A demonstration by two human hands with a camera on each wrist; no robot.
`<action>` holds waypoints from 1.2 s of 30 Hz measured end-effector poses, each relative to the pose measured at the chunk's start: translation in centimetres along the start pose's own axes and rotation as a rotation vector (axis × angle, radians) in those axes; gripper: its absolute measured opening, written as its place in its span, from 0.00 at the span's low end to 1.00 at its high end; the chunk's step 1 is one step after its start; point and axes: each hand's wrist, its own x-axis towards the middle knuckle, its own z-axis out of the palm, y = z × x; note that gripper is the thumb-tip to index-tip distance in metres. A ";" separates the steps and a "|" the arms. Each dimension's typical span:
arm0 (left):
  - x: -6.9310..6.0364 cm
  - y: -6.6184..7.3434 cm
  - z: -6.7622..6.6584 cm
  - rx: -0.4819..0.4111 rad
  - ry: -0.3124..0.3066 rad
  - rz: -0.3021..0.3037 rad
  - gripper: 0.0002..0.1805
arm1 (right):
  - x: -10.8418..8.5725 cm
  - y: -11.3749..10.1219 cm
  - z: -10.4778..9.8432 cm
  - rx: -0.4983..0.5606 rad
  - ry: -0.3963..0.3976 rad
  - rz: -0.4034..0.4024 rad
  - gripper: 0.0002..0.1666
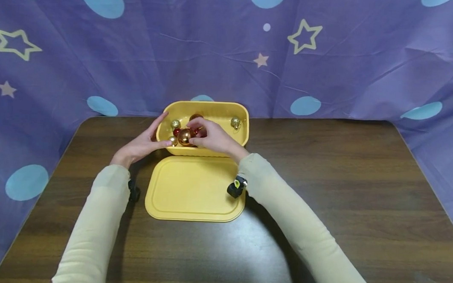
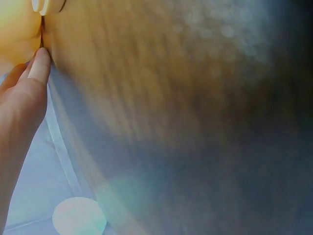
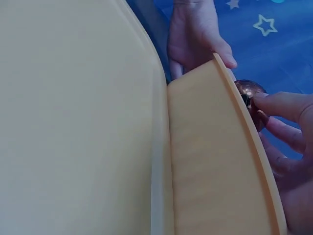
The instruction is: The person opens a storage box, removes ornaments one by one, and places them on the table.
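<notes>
A yellow container (image 1: 241,136) holds several shiny baubles at its left part and a small gold one (image 1: 235,123) at its right end. The right hand (image 1: 215,137) reaches in over the front wall and pinches a copper bauble (image 1: 185,136) between thumb and fingers; the right wrist view shows this bauble (image 3: 251,89) just above the rim. The left hand (image 1: 141,146) rests on the container's left end, fingers at the back left corner, thumb at the front rim. In the left wrist view the left hand (image 2: 29,93) touches the container's side.
A yellow lid (image 1: 195,189) lies flat on the brown wooden table (image 1: 324,185), right in front of the container, below the right wrist. A purple curtain (image 1: 216,42) with stars and blue ovals hangs directly behind the container and table.
</notes>
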 end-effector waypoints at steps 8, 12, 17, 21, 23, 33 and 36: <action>0.0 0.0 0.1 0.025 0.013 0.006 0.51 | -1.8 0.5 -1.2 0.009 0.066 -0.022 0.29; 0.1 0.1 0.1 0.029 0.011 0.014 0.51 | -2.7 0.5 -1.6 0.076 0.118 -0.022 0.27; 0.0 0.0 0.2 0.029 0.020 0.007 0.51 | -4.0 0.5 -2.2 0.178 0.148 -0.013 0.27; -0.1 0.0 0.2 0.031 0.022 0.013 0.51 | -5.0 0.5 -2.8 0.216 0.155 -0.031 0.26; -0.1 -0.1 0.2 0.034 0.022 0.013 0.50 | -5.5 0.6 -3.2 0.225 0.158 -0.041 0.26; 0.0 -0.1 0.1 0.065 0.034 -0.006 0.49 | -8.2 1.1 -5.7 0.203 0.230 -0.032 0.26; 0.1 -0.2 0.1 0.068 0.031 -0.001 0.49 | -9.1 1.3 -6.5 0.187 0.255 -0.023 0.26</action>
